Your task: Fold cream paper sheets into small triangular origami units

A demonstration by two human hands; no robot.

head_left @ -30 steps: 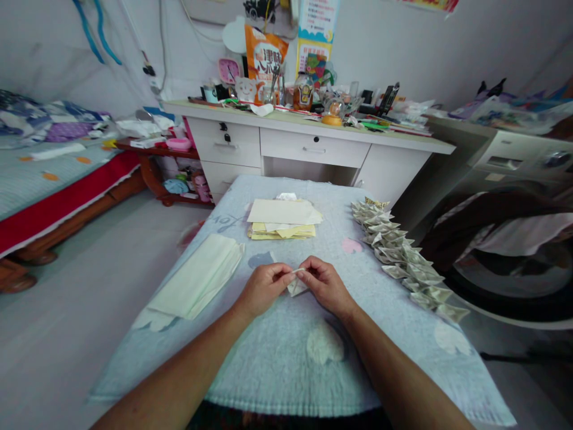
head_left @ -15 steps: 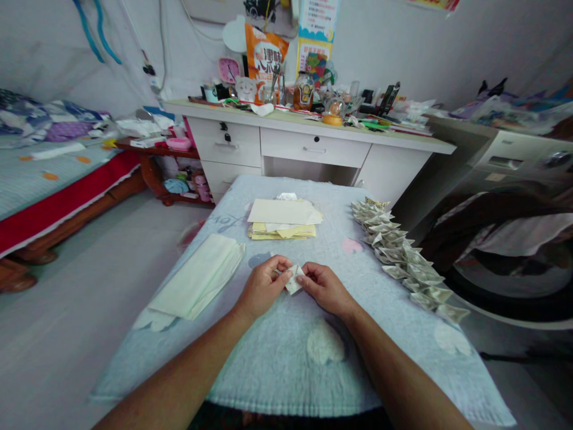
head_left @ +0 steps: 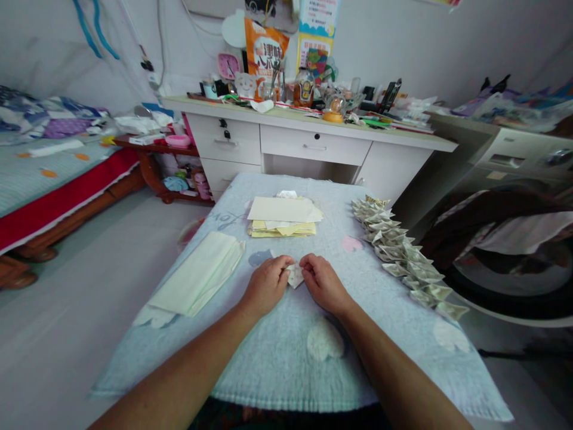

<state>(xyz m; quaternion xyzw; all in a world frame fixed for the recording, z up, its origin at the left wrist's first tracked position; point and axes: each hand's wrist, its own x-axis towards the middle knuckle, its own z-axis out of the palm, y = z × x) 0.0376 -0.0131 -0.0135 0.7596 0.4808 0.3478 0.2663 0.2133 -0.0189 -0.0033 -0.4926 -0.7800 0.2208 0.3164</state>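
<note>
A small folded piece of paper (head_left: 295, 277) is held between my two hands over the middle of the cloth-covered table (head_left: 268, 364). My left hand (head_left: 270, 283) pinches its left edge with thumb and fingers. On the other side my right hand (head_left: 323, 280) has its fingers closed on the right edge. The lower corner of the paper points toward me, while its upper part is partly hidden by fingers. Several folded paper pieces (head_left: 398, 254) with pointed ends stand in a long cluster along the table's right side.
A stack of pale sheets (head_left: 197, 275) lies at the left. Farther back is a pile of cream and yellow paper (head_left: 283, 210). A cluttered desk (head_left: 313, 134) stands behind the table, with a washing machine (head_left: 514, 173) at right and a bed (head_left: 58, 173) at left.
My fingers have shifted on the folded paper, the right ones now curled at its upper right edge. The paper's outline looks more like a downward-pointing triangle. The stacks stay put.
</note>
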